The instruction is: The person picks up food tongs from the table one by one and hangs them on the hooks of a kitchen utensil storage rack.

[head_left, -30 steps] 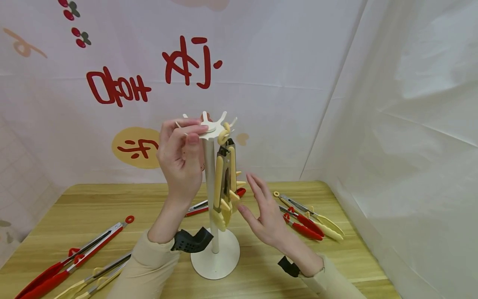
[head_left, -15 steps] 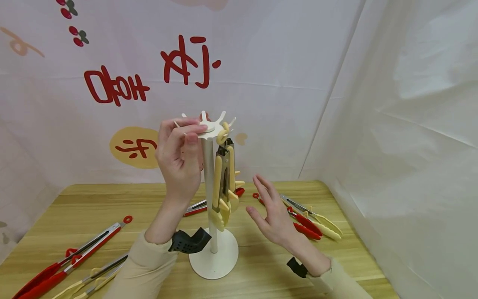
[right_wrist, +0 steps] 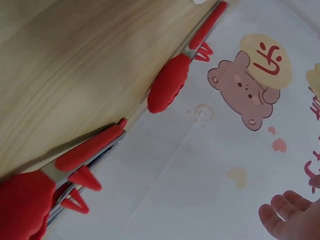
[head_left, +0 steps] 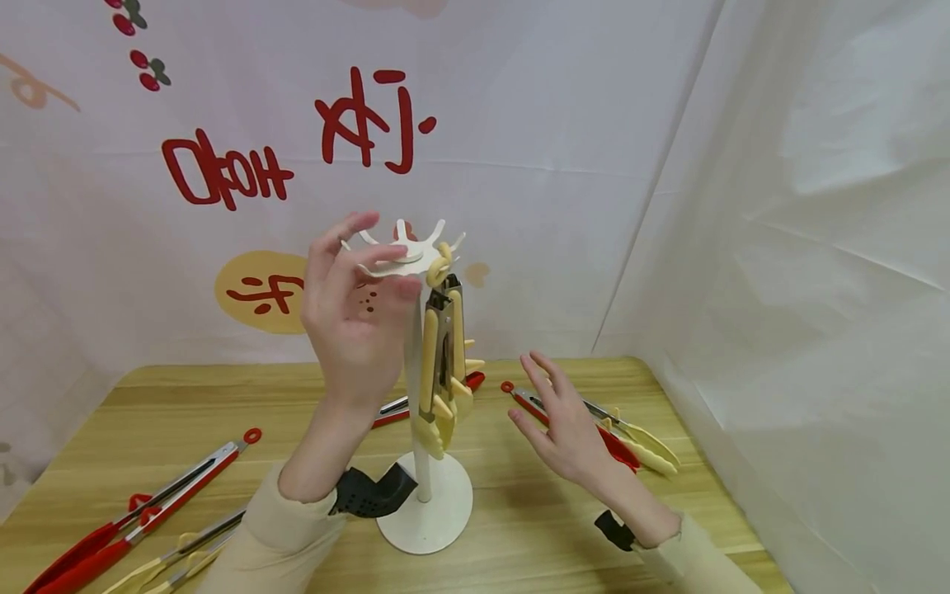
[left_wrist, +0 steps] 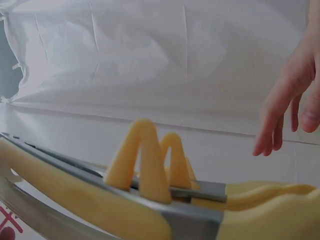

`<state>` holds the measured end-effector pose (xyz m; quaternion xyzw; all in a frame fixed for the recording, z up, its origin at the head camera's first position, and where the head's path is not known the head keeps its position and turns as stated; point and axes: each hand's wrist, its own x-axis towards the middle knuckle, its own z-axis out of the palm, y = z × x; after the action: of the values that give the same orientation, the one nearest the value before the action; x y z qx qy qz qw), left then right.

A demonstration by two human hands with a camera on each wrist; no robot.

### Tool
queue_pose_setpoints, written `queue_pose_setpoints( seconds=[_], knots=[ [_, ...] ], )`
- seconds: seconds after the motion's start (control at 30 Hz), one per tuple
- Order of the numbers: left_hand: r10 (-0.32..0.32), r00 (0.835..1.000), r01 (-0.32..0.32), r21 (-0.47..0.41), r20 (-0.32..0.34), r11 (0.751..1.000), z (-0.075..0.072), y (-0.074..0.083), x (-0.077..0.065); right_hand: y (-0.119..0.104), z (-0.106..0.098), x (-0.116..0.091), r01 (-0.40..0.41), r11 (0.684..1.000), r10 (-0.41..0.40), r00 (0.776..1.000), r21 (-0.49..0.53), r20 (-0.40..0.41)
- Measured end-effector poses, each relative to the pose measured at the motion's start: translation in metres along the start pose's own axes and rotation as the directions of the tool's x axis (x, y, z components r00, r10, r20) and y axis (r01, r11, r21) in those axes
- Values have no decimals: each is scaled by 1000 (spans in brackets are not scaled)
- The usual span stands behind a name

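A white stand with a ring of prongs on top stands upright on the table. My left hand is at the prongs' left side, index finger raised, another finger over the hub and thumb lower down, fingers spread. Two pairs of cream-handled tongs hang by their rings from the right prongs; one pair fills the lower left wrist view. My right hand hovers to the right of the stand, fingers spread and holding nothing, above red tongs and cream tongs lying on the table.
Red tongs and cream tongs lie at the table's left front. Another red pair lies behind the stand. A printed white cloth hangs behind the table, a plain sheet at right.
My left hand's fingers have loosened and spread at the stand's top, the index finger lifting. My right hand has moved right, away from the hanging tongs, over the tongs on the table.
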<state>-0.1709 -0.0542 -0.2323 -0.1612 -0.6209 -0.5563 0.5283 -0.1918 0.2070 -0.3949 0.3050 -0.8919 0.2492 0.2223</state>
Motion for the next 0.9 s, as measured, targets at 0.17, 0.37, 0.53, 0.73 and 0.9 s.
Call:
queue_pose_setpoints(
  seconds=[0.17,0.37,0.53,0.73,0.9],
  knots=[
    [-42,999,42,44,-5,998,0,9,0,12,-2,-4,2,999,-1,1000,-53,27],
    [-43,998,45,77,-36,996,1,12,0,23,-4,-10,-36,994,44,996,-103,77],
    [-37,998,41,91,-49,995,1,13,1,33,-4,-14,-94,986,112,985,-135,130],
    [-19,999,22,87,-37,996,0,15,6,48,-2,-20,-117,980,142,977,-162,157],
    [-20,1000,21,69,-16,997,-3,15,8,59,-1,-23,-128,974,163,968,-186,188]
  ],
)
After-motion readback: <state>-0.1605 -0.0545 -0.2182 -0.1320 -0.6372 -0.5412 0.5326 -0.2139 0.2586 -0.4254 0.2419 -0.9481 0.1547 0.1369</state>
